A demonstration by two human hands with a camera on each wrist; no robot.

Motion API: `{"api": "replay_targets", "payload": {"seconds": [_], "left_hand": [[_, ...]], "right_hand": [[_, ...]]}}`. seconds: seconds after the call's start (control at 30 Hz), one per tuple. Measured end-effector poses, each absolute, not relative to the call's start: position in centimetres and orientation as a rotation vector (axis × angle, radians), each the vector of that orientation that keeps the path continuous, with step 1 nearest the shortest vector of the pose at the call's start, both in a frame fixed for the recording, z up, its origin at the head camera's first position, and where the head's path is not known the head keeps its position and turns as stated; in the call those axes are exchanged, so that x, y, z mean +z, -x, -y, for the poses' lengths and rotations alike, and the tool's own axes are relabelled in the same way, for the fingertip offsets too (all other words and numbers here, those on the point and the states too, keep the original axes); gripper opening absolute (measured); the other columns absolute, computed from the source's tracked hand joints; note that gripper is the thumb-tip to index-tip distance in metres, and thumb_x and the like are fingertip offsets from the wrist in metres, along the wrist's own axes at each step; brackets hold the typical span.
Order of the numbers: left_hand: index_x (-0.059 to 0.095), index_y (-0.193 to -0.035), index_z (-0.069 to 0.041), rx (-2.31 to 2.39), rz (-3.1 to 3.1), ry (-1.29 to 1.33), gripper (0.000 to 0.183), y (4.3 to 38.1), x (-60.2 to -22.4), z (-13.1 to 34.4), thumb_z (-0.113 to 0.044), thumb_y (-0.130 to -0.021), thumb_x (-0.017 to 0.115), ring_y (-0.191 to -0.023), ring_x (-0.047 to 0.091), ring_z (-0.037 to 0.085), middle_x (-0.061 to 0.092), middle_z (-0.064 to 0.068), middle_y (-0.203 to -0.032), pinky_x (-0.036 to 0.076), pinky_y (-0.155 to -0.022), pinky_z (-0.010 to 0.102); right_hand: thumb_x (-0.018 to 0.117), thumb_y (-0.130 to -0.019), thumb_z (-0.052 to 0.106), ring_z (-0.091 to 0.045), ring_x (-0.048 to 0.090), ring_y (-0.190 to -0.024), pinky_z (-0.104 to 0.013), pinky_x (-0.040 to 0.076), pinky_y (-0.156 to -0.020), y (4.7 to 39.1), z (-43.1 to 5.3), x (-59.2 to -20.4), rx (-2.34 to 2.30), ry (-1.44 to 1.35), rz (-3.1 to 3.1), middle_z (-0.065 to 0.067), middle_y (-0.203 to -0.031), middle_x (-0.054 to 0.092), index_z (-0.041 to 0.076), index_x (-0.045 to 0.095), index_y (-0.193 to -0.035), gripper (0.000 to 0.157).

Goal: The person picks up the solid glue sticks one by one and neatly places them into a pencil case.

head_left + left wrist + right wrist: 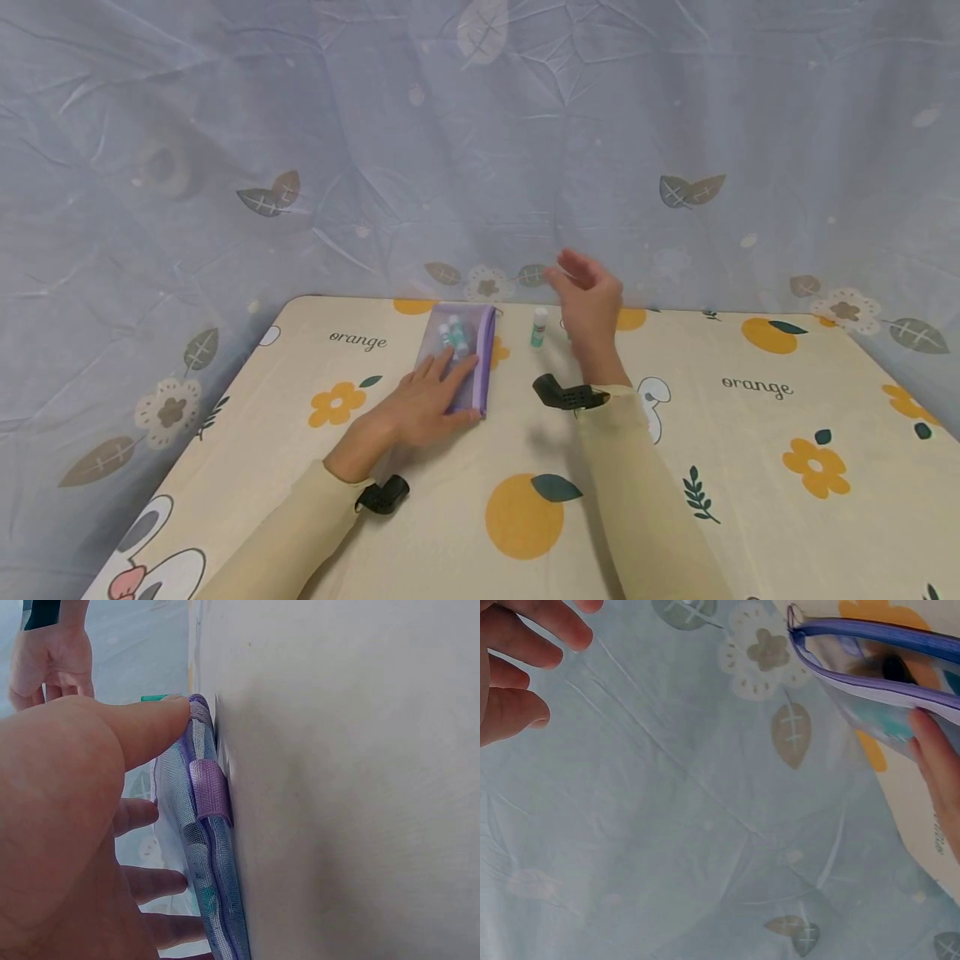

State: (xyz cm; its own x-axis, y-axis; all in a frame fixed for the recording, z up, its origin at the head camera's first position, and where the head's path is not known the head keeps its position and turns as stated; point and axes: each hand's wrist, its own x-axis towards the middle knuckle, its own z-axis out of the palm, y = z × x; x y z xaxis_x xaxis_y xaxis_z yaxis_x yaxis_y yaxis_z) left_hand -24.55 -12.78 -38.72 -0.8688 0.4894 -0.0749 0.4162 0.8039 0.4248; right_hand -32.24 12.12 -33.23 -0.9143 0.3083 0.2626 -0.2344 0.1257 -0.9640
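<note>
Head view is showing a table (750,467) covered with a cream cloth printed with oranges, flowers and the word "orange", standing against a pale blue leaf-patterned curtain (300,125). A translucent purple mesh pouch (465,354) is lying flat near the far edge of the table, with two small bottles with green bodies and white caps showing through its mesh. The left hand (420,400) is resting on the near end of the pouch, fingers straight and pressing it down rather than curling round it; the left wrist view is confirming this, with the thumb lying along the pouch's zip edge (214,825). Just to the right of the pouch, apart from it, a small green bottle (539,327) with a white cap is standing upright on the cloth. The right hand (588,304) is hovering above the table just right of that bottle, fingers loosely spread and holding nothing. Nothing is lying between the right hand and the bottle. Right wrist view is showing the pouch's open mouth (870,645) and mostly curtain.
</note>
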Motion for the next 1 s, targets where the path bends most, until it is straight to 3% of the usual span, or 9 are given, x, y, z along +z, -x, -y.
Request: {"api": "replay_targets", "payload": {"seconds": [0.33, 1.0], "left_hand": [[0.021, -0.171, -0.016, 0.610, -2.810, -0.712, 0.082, 24.5, -38.6, 12.8, -0.046, -0.105, 0.061, -0.161, 0.011, 0.057, 0.007, 0.028, -0.177, 0.020, -0.126, 0.074], [0.021, -0.171, -0.016, 0.625, -2.800, -0.732, 0.082, 24.5, -38.7, 12.8, -0.045, -0.105, 0.061, -0.161, 0.011, 0.057, 0.008, 0.028, -0.177, 0.021, -0.125, 0.076]], "right_hand": [[0.075, -0.100, 0.022, -0.017, 0.066, -0.131, -0.033, 0.052, -0.114, 32.0, -13.9, -32.7, 1.839, 0.176, 1.973, -0.001, -0.143, 0.071, 0.016, 0.068, -0.142, 0.042], [0.075, -0.099, 0.018, -0.017, 0.066, -0.132, -0.033, 0.051, -0.115, 32.1, -15.6, -33.1, 1.855, 0.223, 1.900, -0.006, -0.143, 0.071, 0.012, 0.066, -0.143, 0.045]]}}
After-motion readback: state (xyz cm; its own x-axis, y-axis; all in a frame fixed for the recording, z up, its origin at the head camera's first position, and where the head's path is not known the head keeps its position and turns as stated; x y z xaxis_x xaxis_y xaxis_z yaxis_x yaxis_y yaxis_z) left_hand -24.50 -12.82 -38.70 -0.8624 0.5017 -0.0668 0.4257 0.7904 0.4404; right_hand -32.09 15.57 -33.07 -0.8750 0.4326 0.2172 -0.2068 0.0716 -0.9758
